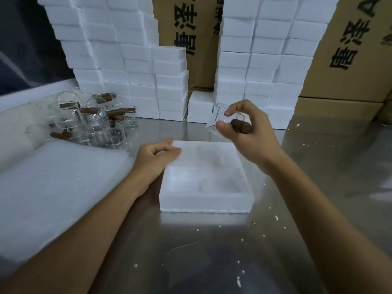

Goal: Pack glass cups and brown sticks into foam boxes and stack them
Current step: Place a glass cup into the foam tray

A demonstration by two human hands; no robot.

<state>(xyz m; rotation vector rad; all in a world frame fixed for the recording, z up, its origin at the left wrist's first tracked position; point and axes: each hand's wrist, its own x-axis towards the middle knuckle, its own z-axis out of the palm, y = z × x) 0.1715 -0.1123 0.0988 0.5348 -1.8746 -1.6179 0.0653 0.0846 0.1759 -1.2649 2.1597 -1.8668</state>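
Your open foam box sits mid-tabletop, its mouth unobstructed from above apart from your right hand, which hovers over the far rim holding a glass cup and a brown stick. Your left hand rests against the box's left far corner, closing that side. Bare steel lies open to the near side and right, dotted with foam crumbs. To the left, a white foam sheet covers the surface, and beyond it a crowded cluster of glass cups with sticks blocks passage. Walls of stacked foam boxes and cardboard cartons shut off the far edge.
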